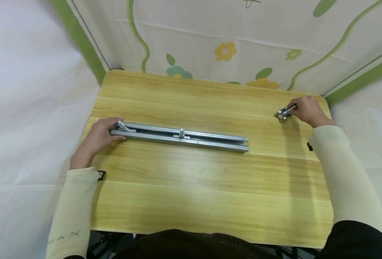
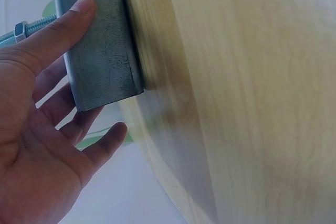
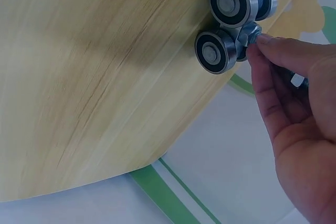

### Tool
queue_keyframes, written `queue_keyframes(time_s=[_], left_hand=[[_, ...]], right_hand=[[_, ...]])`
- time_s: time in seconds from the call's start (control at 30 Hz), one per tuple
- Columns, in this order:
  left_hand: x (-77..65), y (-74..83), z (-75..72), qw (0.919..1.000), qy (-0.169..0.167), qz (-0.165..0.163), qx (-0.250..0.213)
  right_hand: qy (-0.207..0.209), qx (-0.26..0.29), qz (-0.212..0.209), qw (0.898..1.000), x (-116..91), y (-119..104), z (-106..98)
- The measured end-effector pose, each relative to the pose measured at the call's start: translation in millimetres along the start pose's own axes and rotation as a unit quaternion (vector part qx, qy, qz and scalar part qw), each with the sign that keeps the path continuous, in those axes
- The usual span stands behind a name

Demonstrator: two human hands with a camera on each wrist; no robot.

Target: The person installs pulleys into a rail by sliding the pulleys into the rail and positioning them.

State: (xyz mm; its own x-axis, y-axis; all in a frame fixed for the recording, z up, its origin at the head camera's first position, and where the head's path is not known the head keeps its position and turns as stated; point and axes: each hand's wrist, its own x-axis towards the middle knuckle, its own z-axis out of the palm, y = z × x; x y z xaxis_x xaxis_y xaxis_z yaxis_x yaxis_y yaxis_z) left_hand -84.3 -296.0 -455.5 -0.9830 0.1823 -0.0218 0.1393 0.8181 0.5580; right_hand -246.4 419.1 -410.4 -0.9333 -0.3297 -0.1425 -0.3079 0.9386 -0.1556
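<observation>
A steel channel rail [image 1: 210, 143] lies lengthwise on the wooden table, its slot facing up. Two bolts on flat plates stand in the slot: one bolt [image 1: 182, 133] near the middle, another bolt [image 1: 122, 125] by the left end. My left hand [image 1: 98, 138] grips that left end, thumb on the near side and fingers on the far side. At the table's far right, my right hand [image 1: 308, 110] pinches the bolt stem of a roller trolley [image 3: 229, 3]. The trolley has several small bearing wheels and sits close over the tabletop.
The wooden table [image 1: 191, 201] has rounded corners. White cloth walls with green bands [image 1: 77, 36] and printed flowers [image 1: 225, 51] rise behind and at both sides. The person's body is at the near edge.
</observation>
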Motion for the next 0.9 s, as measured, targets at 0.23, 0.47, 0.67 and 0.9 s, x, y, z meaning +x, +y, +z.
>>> queue_keyframes(time_s=[0.23, 0.47, 0.67, 0.9], left_hand=[[2.4, -0.9, 0.9, 1.0000, -0.005, 0.002, 0.002], [4.2, -1.6, 2.0, 1.0000, -0.009, 0.003, 0.003], [3.3, -1.5, 2.5, 0.9999, -0.013, 0.003, 0.002], [2.3, -3.4, 0.1, 0.9999, -0.004, 0.009, 0.006]], right_hand=[[-0.006, -0.003, 0.005, 1.000, -3.4, 3.4, 0.6], [-0.014, -0.018, -0.005, 1.000, -8.6, 3.5, -0.5], [-0.018, -0.023, -0.016, 0.999, -16.3, 1.0, -3.1], [-0.033, -0.033, -0.023, 0.999, -27.4, -6.3, -5.3]])
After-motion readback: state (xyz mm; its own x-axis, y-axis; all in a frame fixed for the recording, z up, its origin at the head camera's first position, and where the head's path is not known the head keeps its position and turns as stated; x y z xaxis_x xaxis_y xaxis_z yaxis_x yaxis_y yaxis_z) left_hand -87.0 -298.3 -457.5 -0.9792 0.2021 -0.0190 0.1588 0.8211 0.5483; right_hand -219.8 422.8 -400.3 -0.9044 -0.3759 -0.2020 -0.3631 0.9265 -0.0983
